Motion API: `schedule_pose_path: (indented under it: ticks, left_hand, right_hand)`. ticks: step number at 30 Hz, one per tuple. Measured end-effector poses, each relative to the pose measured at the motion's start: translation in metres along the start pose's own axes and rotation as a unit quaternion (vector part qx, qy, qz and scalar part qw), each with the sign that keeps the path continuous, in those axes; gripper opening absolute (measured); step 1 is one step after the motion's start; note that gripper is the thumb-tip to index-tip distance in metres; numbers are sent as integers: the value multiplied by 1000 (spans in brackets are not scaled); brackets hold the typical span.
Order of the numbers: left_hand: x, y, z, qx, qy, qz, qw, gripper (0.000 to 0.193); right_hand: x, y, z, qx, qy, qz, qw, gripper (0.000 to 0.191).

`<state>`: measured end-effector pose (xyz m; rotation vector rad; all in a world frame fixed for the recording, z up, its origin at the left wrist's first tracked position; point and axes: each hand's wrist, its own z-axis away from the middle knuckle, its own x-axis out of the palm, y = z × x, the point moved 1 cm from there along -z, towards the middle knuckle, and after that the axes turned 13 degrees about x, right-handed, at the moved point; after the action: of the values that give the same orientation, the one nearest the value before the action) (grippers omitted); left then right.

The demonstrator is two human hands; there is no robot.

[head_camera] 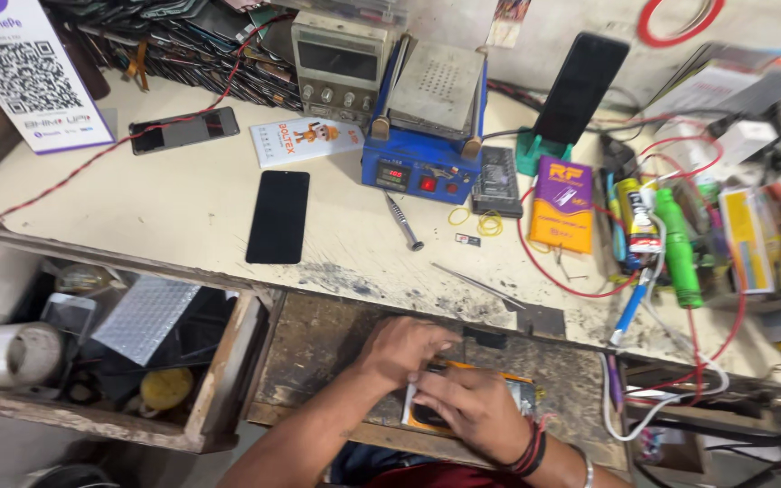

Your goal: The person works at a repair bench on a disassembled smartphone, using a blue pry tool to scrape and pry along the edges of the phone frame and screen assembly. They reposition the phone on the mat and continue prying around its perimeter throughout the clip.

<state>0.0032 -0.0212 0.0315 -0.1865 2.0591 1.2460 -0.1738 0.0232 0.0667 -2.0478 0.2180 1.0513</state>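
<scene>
My left hand point(406, 349) and my right hand point(470, 405) rest together on an opened phone point(515, 390) that lies flat on a dark wooden pull-out board point(318, 348) at the bench's near edge. The left hand's fingers press the phone's top edge. The right hand covers most of the phone from above, with fingertips by its lower left corner; an orange strip shows along its upper edge. Red thread bands circle my right wrist. What sits under the hands is hidden.
On the white bench lie a black phone screen point(278, 216), a screwdriver point(402, 220), tweezers point(478, 284), a blue heating machine point(427, 117), glue tubes point(641, 217) and red wires point(580, 289). An open wooden drawer point(219, 380) with a tape roll point(13, 354) stands at left.
</scene>
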Motion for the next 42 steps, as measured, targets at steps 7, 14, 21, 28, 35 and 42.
schedule_pose_path:
  ticks: [7,14,21,28,35,42]
  left_hand:
    - [-4,0,-10,19,16,-28,999,30]
    - [-4,-4,-22,6,4,-6,1000,27]
    - [1,-17,-28,-91,9,82,992,20]
    - [19,-48,-29,-25,56,76,995,19]
    - [28,-52,-20,-11,79,47,996,17]
    - [26,-32,-19,-29,89,40,995,18]
  right_hand:
    - [-3,9,-8,-86,-54,-59,993,36]
    - [-10,30,-15,-130,-47,-98,986,25]
    - [5,45,-14,26,-64,-176,982,14]
    - [12,54,-4,74,-88,-200,973,19]
    - [12,30,0,99,-58,-177,977,22]
    - [-9,14,-6,1,-65,-104,992,18]
